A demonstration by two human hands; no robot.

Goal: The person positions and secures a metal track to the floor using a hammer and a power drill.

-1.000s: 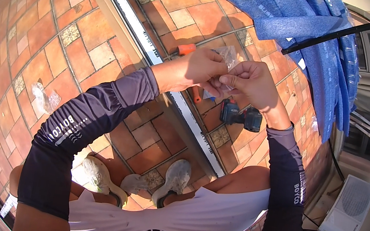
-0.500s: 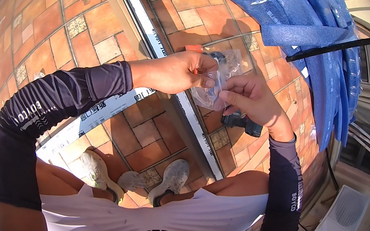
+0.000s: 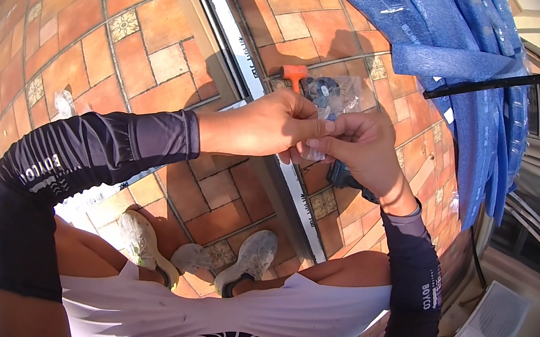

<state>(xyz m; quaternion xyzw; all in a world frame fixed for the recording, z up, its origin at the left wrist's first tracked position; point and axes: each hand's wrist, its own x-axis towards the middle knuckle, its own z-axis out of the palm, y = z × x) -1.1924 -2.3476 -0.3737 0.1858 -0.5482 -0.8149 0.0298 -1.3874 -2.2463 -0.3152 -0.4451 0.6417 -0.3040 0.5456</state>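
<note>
Left hand (image 3: 288,123), right hand (image 3: 365,141), both pinching clear plastic bag (image 3: 350,96), white-lettered dark sleeves (image 3: 103,141), black-printed white strip (image 3: 301,206)

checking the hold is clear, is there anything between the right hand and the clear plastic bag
Nothing visible stands between them: the right hand pinches the clear plastic bag, with the left hand close beside it.

- My left hand (image 3: 277,125) and right hand (image 3: 368,148) meet, fingertips pinching a clear plastic bag (image 3: 352,93).
- An orange-headed tool (image 3: 294,73) lies beyond my left hand.
- My right hand partly hides a dark tool (image 3: 340,174).
- A white-faced profile (image 3: 250,72) crosses the tiled floor (image 3: 166,19), far left to near right.
- Blue sheeting (image 3: 444,26): far right.
</note>
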